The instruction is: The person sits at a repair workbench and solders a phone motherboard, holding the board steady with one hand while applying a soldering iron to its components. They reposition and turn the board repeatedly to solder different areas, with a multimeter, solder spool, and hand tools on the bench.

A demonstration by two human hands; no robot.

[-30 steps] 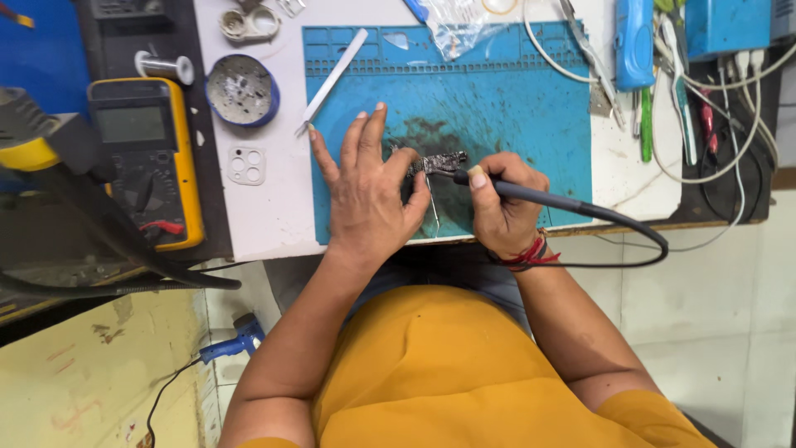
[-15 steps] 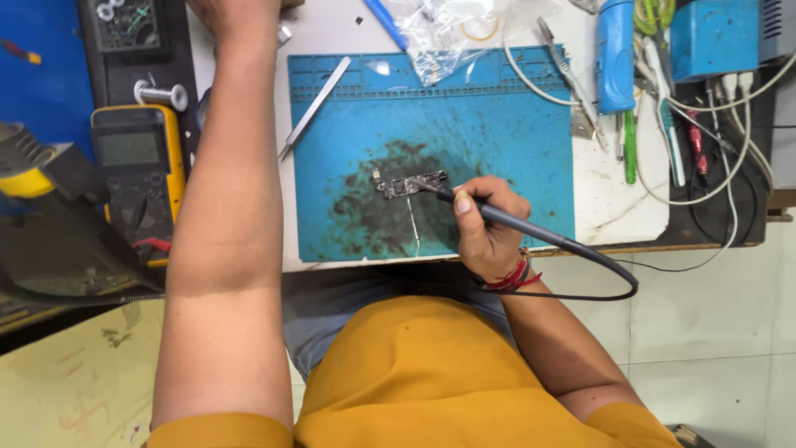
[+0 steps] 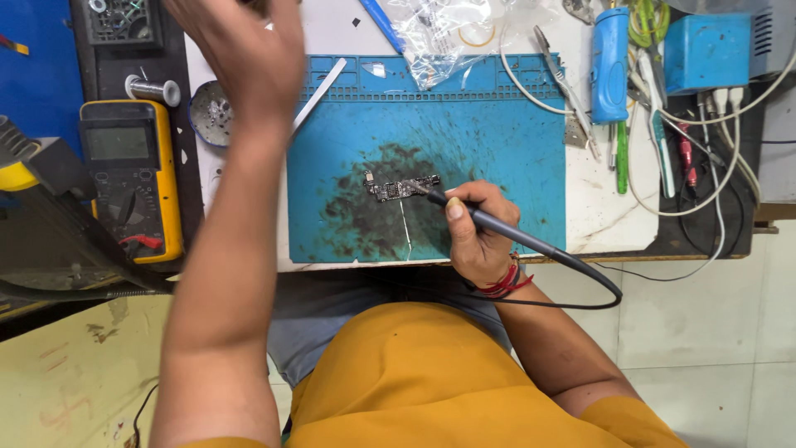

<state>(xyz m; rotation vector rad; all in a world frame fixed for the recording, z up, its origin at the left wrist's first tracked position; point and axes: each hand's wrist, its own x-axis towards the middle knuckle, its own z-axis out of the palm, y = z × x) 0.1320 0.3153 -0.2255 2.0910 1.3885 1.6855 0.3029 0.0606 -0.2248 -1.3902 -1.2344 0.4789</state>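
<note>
With the left hand (image 3: 240, 50) raised, open and empty, the right hand (image 3: 477, 236) gripping the soldering iron (image 3: 531, 245) could nudge the unheld circuit board (image 3: 404, 187).

A grey rectangular screen (image 3: 114, 143) sits in the upper face of a yellow-cased handheld multimeter (image 3: 131, 178) lying at the left edge of the desk (image 3: 597, 220), beside a blue work mat (image 3: 497, 149). At the mat's far edge lies a crumpled clear plastic bag (image 3: 444, 37), partly overlapping the mat.
</note>
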